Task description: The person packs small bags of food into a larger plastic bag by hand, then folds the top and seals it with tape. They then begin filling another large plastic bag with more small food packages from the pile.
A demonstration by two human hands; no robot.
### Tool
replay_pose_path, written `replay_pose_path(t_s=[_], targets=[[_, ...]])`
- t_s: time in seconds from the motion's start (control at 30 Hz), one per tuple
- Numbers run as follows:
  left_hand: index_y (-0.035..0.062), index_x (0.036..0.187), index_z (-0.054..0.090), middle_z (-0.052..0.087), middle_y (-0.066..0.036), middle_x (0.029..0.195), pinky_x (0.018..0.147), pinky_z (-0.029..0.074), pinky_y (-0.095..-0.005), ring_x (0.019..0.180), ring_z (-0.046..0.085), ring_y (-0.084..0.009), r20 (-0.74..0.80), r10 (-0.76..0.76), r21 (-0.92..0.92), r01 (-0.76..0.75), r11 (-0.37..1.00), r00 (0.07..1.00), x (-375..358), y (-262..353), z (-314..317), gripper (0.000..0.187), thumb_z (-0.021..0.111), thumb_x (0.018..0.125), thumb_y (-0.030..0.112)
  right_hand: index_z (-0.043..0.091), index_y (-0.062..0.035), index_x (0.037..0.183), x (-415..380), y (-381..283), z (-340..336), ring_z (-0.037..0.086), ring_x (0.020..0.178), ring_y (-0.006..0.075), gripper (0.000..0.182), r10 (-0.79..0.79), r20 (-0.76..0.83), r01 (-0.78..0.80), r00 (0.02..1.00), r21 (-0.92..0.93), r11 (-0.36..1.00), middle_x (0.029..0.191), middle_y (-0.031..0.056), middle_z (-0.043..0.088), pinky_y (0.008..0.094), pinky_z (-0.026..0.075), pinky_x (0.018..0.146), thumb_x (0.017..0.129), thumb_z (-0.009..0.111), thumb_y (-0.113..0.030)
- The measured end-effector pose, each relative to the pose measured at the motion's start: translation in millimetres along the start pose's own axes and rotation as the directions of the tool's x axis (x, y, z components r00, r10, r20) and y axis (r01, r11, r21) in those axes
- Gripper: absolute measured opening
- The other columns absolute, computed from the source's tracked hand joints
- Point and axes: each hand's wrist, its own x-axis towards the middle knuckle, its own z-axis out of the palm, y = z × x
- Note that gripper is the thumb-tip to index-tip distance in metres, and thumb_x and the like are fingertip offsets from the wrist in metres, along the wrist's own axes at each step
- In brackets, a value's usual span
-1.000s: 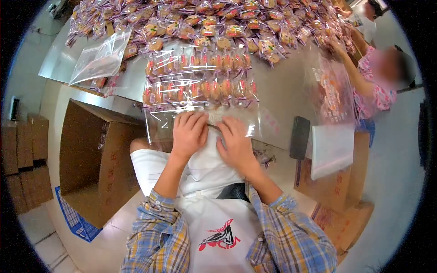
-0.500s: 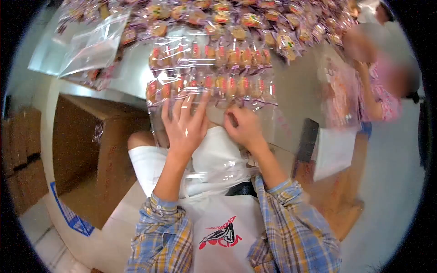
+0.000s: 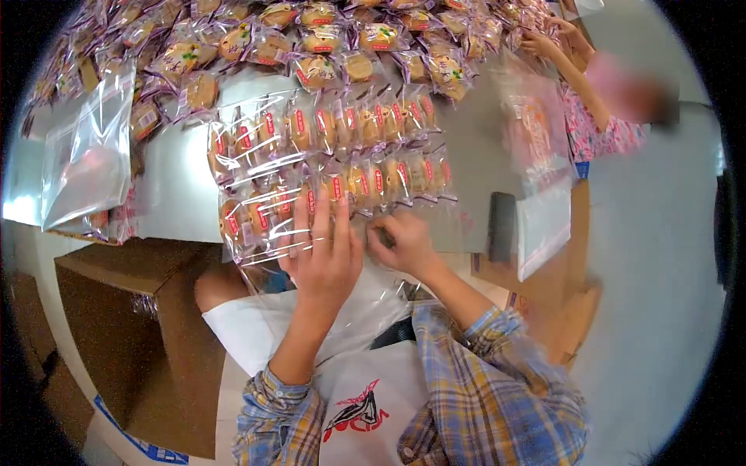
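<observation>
A large clear plastic bag (image 3: 260, 283) lies at the table's front edge, its loose end draping over the lap. Inside are two rows of small individually wrapped cakes with red labels: a back row (image 3: 326, 128) and a front row (image 3: 357, 185). My left hand (image 3: 326, 260) is open, fingers outstretched and flat on the film over the front row. Just right of it, my right hand (image 3: 406, 245) is closed at the near side of that row, fingers curled against the film. Whatever its fingers hold is hidden.
More wrapped cakes (image 3: 381, 37) cover the back of the table (image 3: 179, 182). Empty clear bags (image 3: 89, 167) lie at left, above an open cardboard box (image 3: 186, 326). A dark block (image 3: 501, 225) and white sheets (image 3: 544, 229) are at right. Another person's arm (image 3: 579, 81) reaches toward the pile.
The camera view has shifted, bringing more of the table into sight. My left hand stays flat on the bag and my right stays closed. The other person's arms now reach to the pile.
</observation>
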Motion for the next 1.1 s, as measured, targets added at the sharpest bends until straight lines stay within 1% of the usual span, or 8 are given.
replay_pose_path(t_s=[0.17,0.33,0.57,0.77,0.83,0.93,1.0,1.1], targets=[[0.0118,0.130,0.068,0.061,-0.007,0.142,0.116,0.016,-0.0508,0.135,0.054,-0.0300,-0.047,0.044,-0.008,-0.045,0.999,0.998,4,-2,2,0.041,0.066,0.090,0.022,0.070,-0.0093,0.088,-2,5,2,0.064,0.065,0.0269,0.014,-0.011,0.000,0.011,1.000,0.016,1.000,0.073,0.0091,0.066,0.0386,0.051,0.058,0.077,0.077,-0.012],[0.0102,0.131,0.067,0.064,-0.010,0.138,0.106,0.038,-0.0537,0.134,0.055,-0.0307,-0.051,0.134,-0.041,-0.136,0.990,0.990,11,-12,5,0.043,0.068,0.089,0.019,0.069,-0.0081,0.089,-1,1,0,0.064,0.066,0.0283,0.015,0.015,-0.012,-0.014,1.000,0.049,0.999,0.074,0.0100,0.066,0.0392,0.052,0.060,0.078,0.076,-0.013],[0.0186,0.135,0.065,0.059,-0.005,0.143,0.110,0.032,-0.0549,0.135,0.051,-0.0279,-0.048,0.163,-0.008,-0.164,0.986,0.985,17,-14,7,0.050,0.071,0.086,0.024,0.067,-0.0075,0.091,-6,6,6,0.063,0.069,0.0324,0.016,-0.025,-0.092,0.031,0.995,0.063,0.998,0.073,0.0108,0.063,0.0427,0.051,0.061,0.079,0.073,-0.017],[0.0312,0.135,0.065,0.058,-0.002,0.143,0.117,0.023,-0.0522,0.135,0.049,-0.0231,-0.092,0.189,0.074,-0.182,0.980,0.978,12,-11,15,0.057,0.076,0.079,0.026,0.068,-0.0112,0.083,-40,-39,-33,0.057,0.062,0.0247,0.007,-0.483,0.108,0.492,0.869,-0.073,0.868,0.069,0.0060,0.057,0.0384,0.045,0.054,0.077,0.072,-0.010],[0.0314,0.134,0.065,0.059,-0.002,0.143,0.117,0.023,-0.0518,0.134,0.050,-0.0229,-0.128,0.173,0.084,-0.163,0.983,0.977,13,-6,19,0.058,0.077,0.078,0.025,0.071,-0.0123,0.084,-36,-67,-75,0.053,0.059,0.0204,0.010,-0.623,0.024,0.568,0.781,0.385,0.727,0.068,0.0019,0.056,0.0363,0.042,0.053,0.075,0.073,-0.007],[0.0291,0.131,0.066,0.059,-0.003,0.142,0.117,0.023,-0.0524,0.134,0.049,-0.0235,-0.098,0.145,0.086,-0.137,0.987,0.985,11,1,18,0.055,0.077,0.077,0.023,0.071,-0.0097,0.094,-5,-68,-148,0.063,0.069,0.0261,0.014,-0.533,-0.055,0.418,0.844,0.690,0.591,0.077,0.0052,0.065,0.0380,0.050,0.063,0.081,0.074,-0.013],[0.0282,0.133,0.065,0.059,-0.003,0.142,0.117,0.023,-0.0531,0.134,0.049,-0.0243,-0.083,0.134,0.084,-0.127,0.988,0.987,10,8,20,0.056,0.076,0.078,0.023,0.072,-0.0048,0.104,40,-42,-179,0.066,0.087,0.0251,0.026,-0.363,-0.200,0.413,0.910,0.361,0.836,0.090,0.0094,0.067,0.0368,0.052,0.077,0.077,0.075,-0.006],[0.0261,0.134,0.065,0.062,-0.003,0.132,0.113,0.027,-0.0545,0.128,0.052,-0.0251,-0.096,0.136,0.094,-0.127,0.987,0.986,13,13,16,0.054,0.074,0.080,0.023,0.053,-0.0006,0.135,120,59,-150,0.051,0.125,0.0379,0.072,0.011,-0.282,0.003,0.959,0.049,0.999,0.133,0.0237,0.054,0.0465,0.041,0.107,0.080,0.081,-0.037]])
